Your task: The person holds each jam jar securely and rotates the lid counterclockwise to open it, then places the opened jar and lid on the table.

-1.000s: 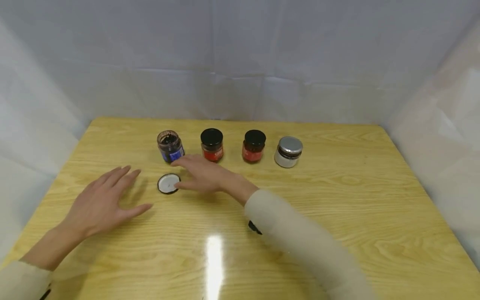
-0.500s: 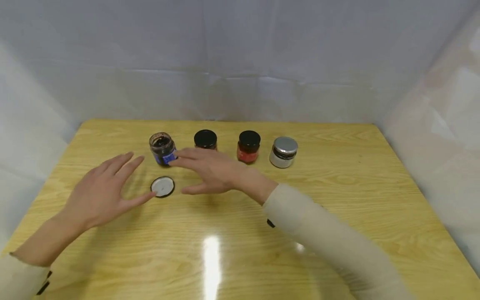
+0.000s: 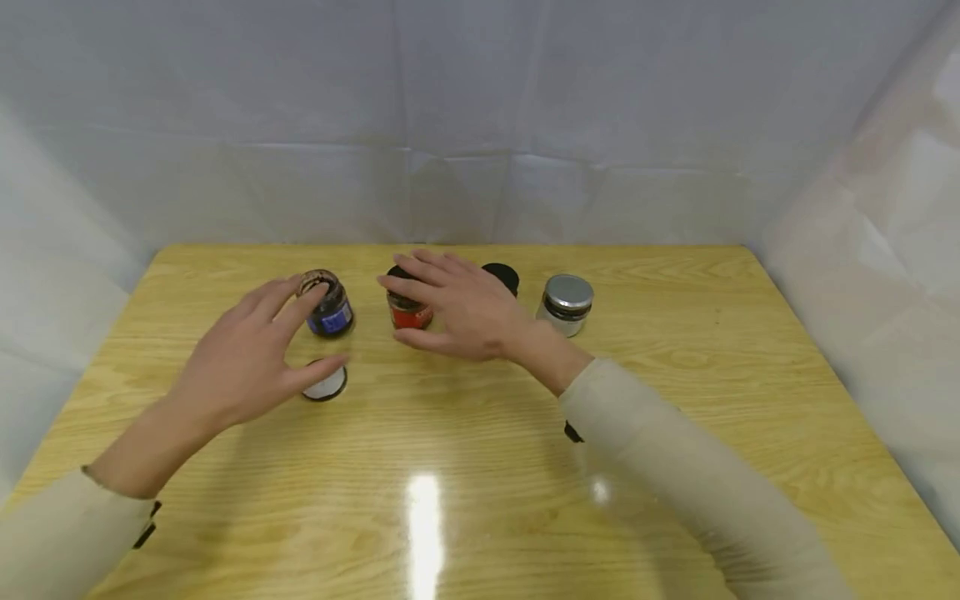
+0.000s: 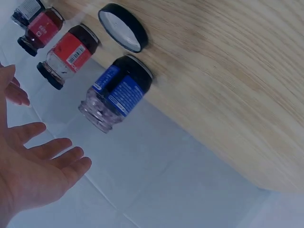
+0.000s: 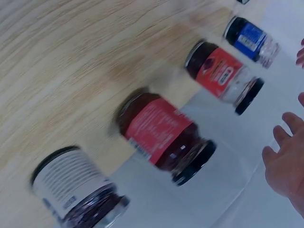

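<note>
1. While my left hand (image 3: 240, 367) hovers spread and empty, its fingertips sit just beside the open blue jar (image 3: 327, 304).
2. My right hand (image 3: 457, 308) is spread, empty, over the red jar (image 3: 408, 313).
3. I see the lid (image 3: 325, 385) lying on the surface (image 3: 675, 383) under my left thumb.

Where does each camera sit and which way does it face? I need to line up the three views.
Head: above, looking forward and down at the table; both hands and sleeves show.
Left wrist: on the left arm, tilted, facing the blue-label jar and loose lid; left hand shows.
Right wrist: on the right arm, tilted, facing the jar row; right hand fingers show.
Shared: the blue-label jar appears in all three.
</note>
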Demonstrator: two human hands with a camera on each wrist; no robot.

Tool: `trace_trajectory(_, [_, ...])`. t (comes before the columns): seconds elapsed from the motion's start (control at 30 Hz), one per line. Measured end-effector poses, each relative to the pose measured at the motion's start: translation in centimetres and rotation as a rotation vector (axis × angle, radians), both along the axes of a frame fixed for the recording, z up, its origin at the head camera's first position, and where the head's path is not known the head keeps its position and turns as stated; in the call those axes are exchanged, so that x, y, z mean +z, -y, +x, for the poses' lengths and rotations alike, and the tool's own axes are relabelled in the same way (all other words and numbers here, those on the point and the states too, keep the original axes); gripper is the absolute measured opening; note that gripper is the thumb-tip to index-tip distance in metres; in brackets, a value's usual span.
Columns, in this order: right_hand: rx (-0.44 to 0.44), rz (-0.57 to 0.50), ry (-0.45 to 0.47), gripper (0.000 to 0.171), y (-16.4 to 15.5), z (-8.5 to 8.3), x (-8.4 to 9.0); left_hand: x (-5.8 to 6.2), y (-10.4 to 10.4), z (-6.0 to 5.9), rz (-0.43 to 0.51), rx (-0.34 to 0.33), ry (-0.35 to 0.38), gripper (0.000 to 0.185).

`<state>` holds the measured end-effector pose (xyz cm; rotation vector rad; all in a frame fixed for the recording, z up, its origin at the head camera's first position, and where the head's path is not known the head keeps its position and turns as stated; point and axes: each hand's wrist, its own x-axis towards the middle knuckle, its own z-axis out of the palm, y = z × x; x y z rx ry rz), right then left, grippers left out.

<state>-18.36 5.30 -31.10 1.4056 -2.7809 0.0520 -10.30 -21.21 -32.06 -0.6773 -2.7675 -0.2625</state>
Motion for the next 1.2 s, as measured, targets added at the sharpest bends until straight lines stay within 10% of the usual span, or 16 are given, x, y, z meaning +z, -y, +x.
trace_trajectory(0.2, [-0.052, -0.05, -0.01, 0.071, -1.3, -0.9, -0.6, -0.2, -1.5, -0.9, 0.02, -0.007, -0.018, 0.079])
trace_trajectory(1.2, [-0.232, -0.05, 0.031, 0.08, -4.2, -2.7, -3.0, -2.6, -5.4, -3.5, 0.413, 0.132, 0.445, 0.086])
